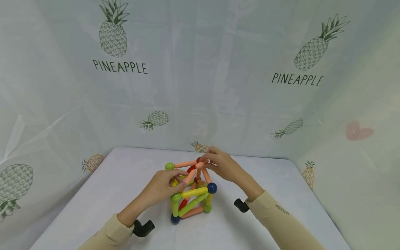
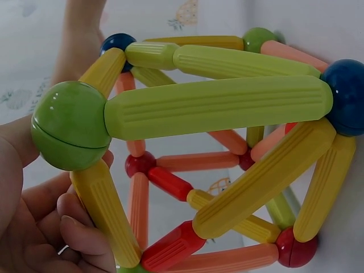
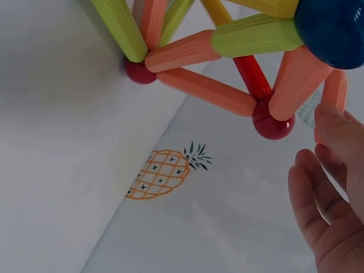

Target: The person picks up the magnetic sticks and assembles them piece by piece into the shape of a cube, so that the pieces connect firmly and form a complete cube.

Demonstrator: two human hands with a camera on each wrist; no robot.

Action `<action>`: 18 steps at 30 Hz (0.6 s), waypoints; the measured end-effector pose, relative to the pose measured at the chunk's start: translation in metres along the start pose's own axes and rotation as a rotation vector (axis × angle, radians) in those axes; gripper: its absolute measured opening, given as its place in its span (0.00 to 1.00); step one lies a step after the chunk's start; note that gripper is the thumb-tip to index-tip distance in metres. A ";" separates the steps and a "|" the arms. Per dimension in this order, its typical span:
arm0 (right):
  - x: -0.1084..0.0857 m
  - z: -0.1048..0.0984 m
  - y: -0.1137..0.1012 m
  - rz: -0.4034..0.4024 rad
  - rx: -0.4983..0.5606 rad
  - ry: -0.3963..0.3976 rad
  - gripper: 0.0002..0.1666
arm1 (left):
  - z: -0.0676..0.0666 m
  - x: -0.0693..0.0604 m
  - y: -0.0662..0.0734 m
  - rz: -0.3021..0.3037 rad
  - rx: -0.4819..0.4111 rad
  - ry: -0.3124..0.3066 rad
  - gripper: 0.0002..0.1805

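A frame of coloured magnetic building sticks and balls stands on the table, with a blue ball [image 1: 212, 188] at its right upper corner. My left hand [image 1: 162, 187] is at the near left upper corner, above a green ball [image 1: 176, 198]. Its thumb and index finger pinch an orange stick [image 1: 189, 176] that slants up from there; the left wrist view hides this grip behind the green ball [image 2: 71, 125]. Above the far side, my right hand [image 1: 223, 165] pinches a second orange stick [image 1: 201, 164] between thumb and fingertips. That orange stick [image 3: 334, 105] shows partly behind the right thumb.
The white table [image 1: 140, 163] extends around the frame. A white curtain [image 1: 200, 86] printed with pineapples hangs behind and at both sides. Black wrist mounts [image 1: 143, 228] stick out by the sleeves.
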State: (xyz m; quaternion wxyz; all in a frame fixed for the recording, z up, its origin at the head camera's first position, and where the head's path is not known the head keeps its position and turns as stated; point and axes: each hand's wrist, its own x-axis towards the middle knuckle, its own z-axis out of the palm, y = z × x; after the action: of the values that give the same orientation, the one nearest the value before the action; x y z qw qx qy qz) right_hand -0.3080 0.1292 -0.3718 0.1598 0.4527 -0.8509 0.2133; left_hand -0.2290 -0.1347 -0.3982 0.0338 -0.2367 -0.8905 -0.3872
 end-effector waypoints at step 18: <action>0.000 0.004 0.001 0.044 0.033 0.055 0.13 | 0.000 0.000 0.001 -0.013 0.009 0.000 0.18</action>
State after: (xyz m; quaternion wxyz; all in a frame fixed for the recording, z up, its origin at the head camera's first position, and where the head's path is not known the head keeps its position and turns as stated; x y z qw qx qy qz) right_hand -0.3092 0.1276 -0.3750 0.1709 0.4302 -0.8524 0.2430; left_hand -0.2288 -0.1336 -0.3976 0.0323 -0.2308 -0.8938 -0.3832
